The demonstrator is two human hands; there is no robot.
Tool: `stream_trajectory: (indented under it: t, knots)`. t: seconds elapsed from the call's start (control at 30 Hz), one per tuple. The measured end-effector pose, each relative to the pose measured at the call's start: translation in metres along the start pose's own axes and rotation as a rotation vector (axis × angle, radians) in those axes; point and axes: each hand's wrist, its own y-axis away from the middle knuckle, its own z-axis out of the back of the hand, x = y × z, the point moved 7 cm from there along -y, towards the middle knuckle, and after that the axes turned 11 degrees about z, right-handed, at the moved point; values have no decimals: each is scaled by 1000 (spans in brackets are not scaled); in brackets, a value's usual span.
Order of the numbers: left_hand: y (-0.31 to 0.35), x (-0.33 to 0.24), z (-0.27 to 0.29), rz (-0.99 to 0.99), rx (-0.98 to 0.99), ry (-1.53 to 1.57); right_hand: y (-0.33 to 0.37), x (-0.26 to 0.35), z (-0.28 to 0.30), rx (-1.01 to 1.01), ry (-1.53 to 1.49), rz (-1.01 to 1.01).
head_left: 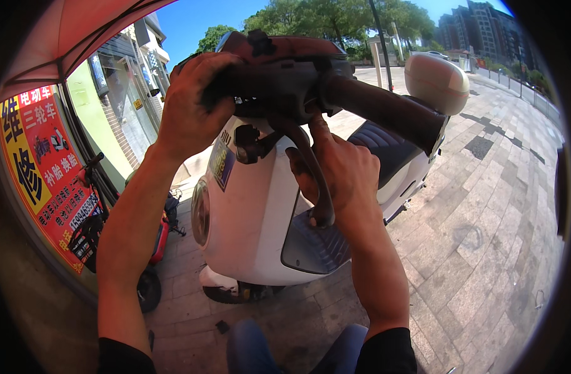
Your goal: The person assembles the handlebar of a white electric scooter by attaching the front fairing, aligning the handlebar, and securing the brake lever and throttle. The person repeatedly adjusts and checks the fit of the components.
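A white electric scooter (239, 212) stands before me, its dark handlebar cover (260, 81) up close. My left hand (195, 103) is closed over the cover's left end, with the fingertips hidden behind it. Below the cover, my right hand (348, 165) reaches up beside the black brake lever (321, 190). Its index finger points up against the underside near the inner end of the black handlebar grip (385, 109). The other fingers are curled behind the lever, and what they hold, if anything, is hidden. A black bracket-like part (251, 144) hangs beneath the cover.
Behind the handlebar are the scooter's dark seat (391, 146) and pale rear box (436, 84). On the left stand a red sign board (55, 168) and another small vehicle with a black wheel (149, 290). Paving (466, 268) stretches to the right. A red canopy (67, 37) hangs overhead.
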Motion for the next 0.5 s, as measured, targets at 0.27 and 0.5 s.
stream_trajectory:
  t: [0.27,0.5]
  knots:
    - [1,-5,0,-65,9,1,-16,4,33,-158,199,199]
    - [-4,-8,0,-113,3,-29,2,-8,16,-224,-22,188]
